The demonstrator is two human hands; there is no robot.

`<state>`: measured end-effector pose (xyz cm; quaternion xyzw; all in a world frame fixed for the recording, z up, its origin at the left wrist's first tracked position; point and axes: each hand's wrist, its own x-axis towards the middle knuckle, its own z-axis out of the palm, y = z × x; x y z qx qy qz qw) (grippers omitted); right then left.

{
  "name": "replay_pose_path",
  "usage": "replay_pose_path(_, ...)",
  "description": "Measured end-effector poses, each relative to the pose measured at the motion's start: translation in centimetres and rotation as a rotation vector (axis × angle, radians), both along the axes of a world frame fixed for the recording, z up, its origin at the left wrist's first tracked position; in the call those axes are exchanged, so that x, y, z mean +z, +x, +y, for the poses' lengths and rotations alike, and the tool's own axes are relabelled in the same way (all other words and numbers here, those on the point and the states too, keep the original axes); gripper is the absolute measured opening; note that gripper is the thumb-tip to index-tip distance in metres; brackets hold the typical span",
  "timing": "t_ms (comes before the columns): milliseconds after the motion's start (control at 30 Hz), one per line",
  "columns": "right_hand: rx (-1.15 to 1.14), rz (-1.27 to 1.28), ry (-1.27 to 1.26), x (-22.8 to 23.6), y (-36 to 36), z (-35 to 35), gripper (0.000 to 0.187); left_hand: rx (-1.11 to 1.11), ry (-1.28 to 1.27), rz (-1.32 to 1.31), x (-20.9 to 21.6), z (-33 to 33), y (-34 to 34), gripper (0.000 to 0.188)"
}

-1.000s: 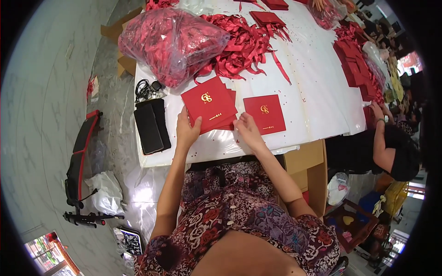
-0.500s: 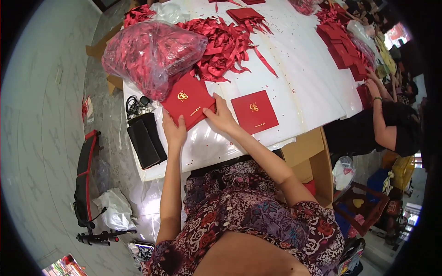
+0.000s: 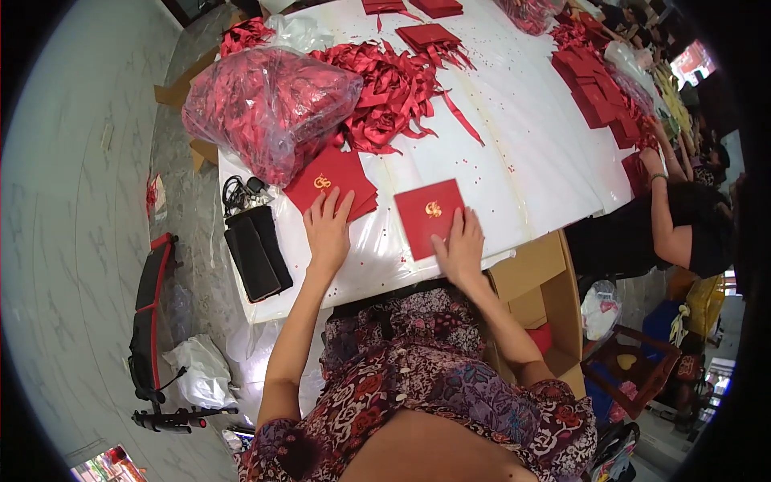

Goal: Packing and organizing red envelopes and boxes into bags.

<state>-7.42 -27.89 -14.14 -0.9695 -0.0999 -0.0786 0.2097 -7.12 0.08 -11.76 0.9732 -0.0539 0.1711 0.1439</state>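
A small fanned stack of flat red square cards [image 3: 353, 173] with a gold emblem lies at the table's near left, beside a plastic bag. My left hand [image 3: 328, 237] rests on the lower edge of that stack, fingers spread and flat. To its right, a single red card [image 3: 422, 201] with the same gold emblem sits slightly turned, near the front edge. My right hand [image 3: 462, 249] grips this card at its lower right, thumb over the front and fingers along the right edge. Whether the card is fully lifted off the table I cannot tell.
A clear bag of red ribbons [image 3: 269, 104] and a loose ribbon heap [image 3: 393, 96] lie behind the stack. A black wallet-like case [image 3: 255, 249] and cables are at left. An open carton [image 3: 534, 265] stands below the front edge. Another person's arm [image 3: 660, 189] works at the right.
My right hand has left the stack and moved right onto the single card, which is now turned and shifted left. My left hand has moved from the stack's left side onto its lower edge.
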Motion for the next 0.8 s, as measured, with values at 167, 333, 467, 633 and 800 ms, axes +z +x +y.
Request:
replay_pose_path(167,0.006,-0.017,-0.053,1.5,-1.9,3.8,0.077,0.017,-0.007,-0.034,0.3,0.4,0.0,0.06)
replay_pose_path(333,0.064,-0.044,0.272,2.6,2.4,2.2,0.038,0.02,0.007,0.006,1.0,1.3,-0.5,0.058)
replay_pose_path(467,0.119,-0.142,0.471,1.8,9.6,1.5,0.015,0.019,-0.066,-0.061,2.1,0.2,-0.9,0.056)
replay_pose_path(633,0.198,-0.181,0.509,0.5,16.3,5.1,0.016,-0.129,-0.174,-0.133,0.8,-4.0,-2.6,0.052)
replay_pose_path(800,0.246,-0.152,0.305,-0.8,18.3,6.9,0.015,-0.209,-0.242,-0.038,-0.4,-7.6,-3.9,0.052)
